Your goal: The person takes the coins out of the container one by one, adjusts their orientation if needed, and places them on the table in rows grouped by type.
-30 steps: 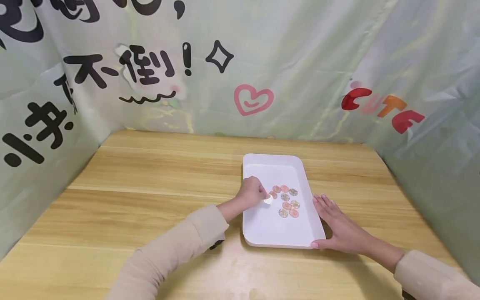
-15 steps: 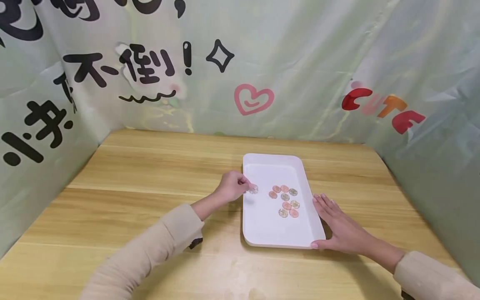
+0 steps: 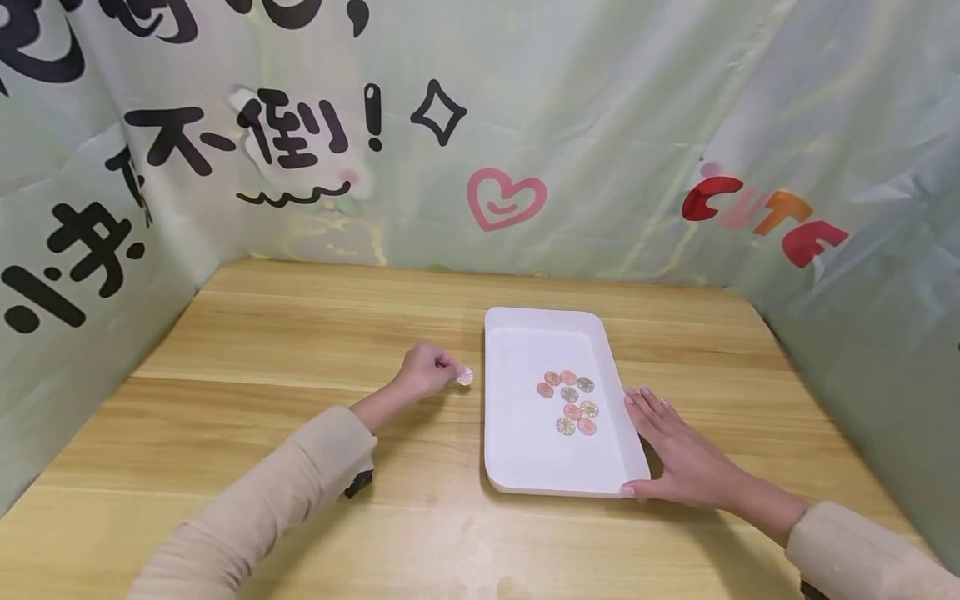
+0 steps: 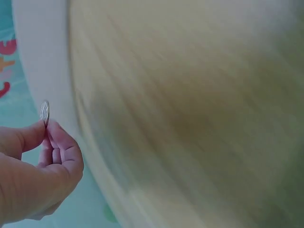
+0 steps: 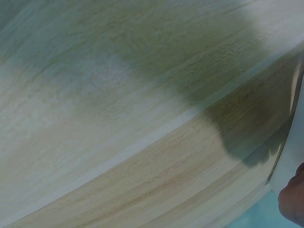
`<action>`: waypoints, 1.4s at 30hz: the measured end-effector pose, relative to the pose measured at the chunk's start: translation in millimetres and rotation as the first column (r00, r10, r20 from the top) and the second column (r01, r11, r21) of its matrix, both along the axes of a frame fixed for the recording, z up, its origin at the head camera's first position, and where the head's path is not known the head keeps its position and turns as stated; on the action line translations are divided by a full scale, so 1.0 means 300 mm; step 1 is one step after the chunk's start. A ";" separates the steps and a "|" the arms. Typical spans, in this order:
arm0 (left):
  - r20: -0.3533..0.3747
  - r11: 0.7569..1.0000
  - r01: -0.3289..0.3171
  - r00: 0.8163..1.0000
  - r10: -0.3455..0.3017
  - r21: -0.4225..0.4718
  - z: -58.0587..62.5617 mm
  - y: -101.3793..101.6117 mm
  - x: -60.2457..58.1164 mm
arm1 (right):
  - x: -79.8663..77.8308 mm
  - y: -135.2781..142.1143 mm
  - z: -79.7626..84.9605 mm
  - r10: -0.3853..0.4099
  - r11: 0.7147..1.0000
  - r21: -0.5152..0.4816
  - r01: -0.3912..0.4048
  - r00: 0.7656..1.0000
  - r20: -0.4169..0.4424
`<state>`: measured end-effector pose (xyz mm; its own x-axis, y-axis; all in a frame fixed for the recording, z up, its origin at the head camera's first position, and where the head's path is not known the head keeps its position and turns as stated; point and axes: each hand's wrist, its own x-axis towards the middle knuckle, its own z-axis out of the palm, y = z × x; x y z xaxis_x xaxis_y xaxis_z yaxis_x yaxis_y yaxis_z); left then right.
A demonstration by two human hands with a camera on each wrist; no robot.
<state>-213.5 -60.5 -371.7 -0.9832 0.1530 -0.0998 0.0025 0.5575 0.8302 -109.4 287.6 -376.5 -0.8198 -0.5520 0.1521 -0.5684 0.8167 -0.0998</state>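
Coin (image 3: 465, 376) pinched tight btwn thumb & fingers of my L hand (image 3: 427, 371) has just cleared the L edge of the white tray (image 3: 525, 458), so it's out above the table (image 3: 315, 333), other coins (image 3: 569, 394) inside, R hand (image 3: 678, 454) loose on R edge.

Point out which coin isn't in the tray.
The coin pinched in the left hand, beyond the tray's left edge; the other coins all lie inside the tray.
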 end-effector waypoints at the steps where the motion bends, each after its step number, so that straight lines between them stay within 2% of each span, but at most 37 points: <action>1: 0.013 1.000 -0.002 1.000 0.002 -0.010 -0.006 -0.004 -0.004 | 0.001 0.000 0.000 -0.001 1.000 0.001 0.001 1.000 0.002; 7: 0.057 0.996 -0.010 0.998 0.015 -0.087 -0.039 -0.015 -0.029 | 0.003 0.002 -0.001 0.001 1.000 0.008 -0.001 1.000 0.003; 13: 0.040 0.988 -0.024 0.999 0.030 -0.150 -0.040 -0.004 -0.044 | -0.001 0.002 0.003 0.019 1.000 0.013 -0.019 1.000 -0.014; 19: 0.001 0.980 -0.047 0.999 0.048 -0.195 -0.033 0.012 -0.042 | -0.003 0.000 0.008 0.030 0.999 0.015 -0.029 0.999 -0.026; 24: -0.021 0.978 -0.071 0.997 0.068 -0.197 -0.031 0.019 -0.037 | 0.000 -0.001 0.008 0.015 1.000 0.016 -0.015 1.000 -0.008; 27: -0.043 0.980 -0.088 0.996 0.081 -0.177 -0.027 0.018 -0.033 | 0.000 -0.002 0.007 0.014 1.000 0.017 -0.014 1.000 -0.007; 29: -0.088 0.983 -0.095 0.993 0.082 -0.158 -0.026 0.018 -0.032 | 0.000 -0.002 0.006 0.014 1.000 0.019 -0.014 1.000 -0.009; 32: -0.141 0.992 -0.094 0.987 0.082 -0.084 -0.020 0.021 -0.028 | -0.002 0.000 0.006 0.014 1.000 0.023 -0.014 1.000 -0.012; 34: -0.198 0.996 -0.079 0.978 0.068 -0.045 -0.015 0.028 -0.025 | -0.003 0.000 0.008 0.010 0.999 0.031 -0.010 1.000 -0.010; 38: -0.257 0.998 -0.055 0.965 0.056 0.012 0.006 0.058 -0.014 | -0.001 -0.003 0.015 -0.005 0.999 0.045 0.005 1.000 0.003; 42: -0.280 0.998 -0.003 0.960 0.019 0.058 0.026 0.102 -0.003 | 0.002 -0.007 0.020 -0.019 0.999 0.051 0.018 0.999 0.027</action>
<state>-214.3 -29.8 -363.9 -0.9720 0.1396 0.1891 0.2342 0.5109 0.8271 -108.8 285.5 -370.4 -0.8334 -0.5432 0.1017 -0.5508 0.8314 -0.0735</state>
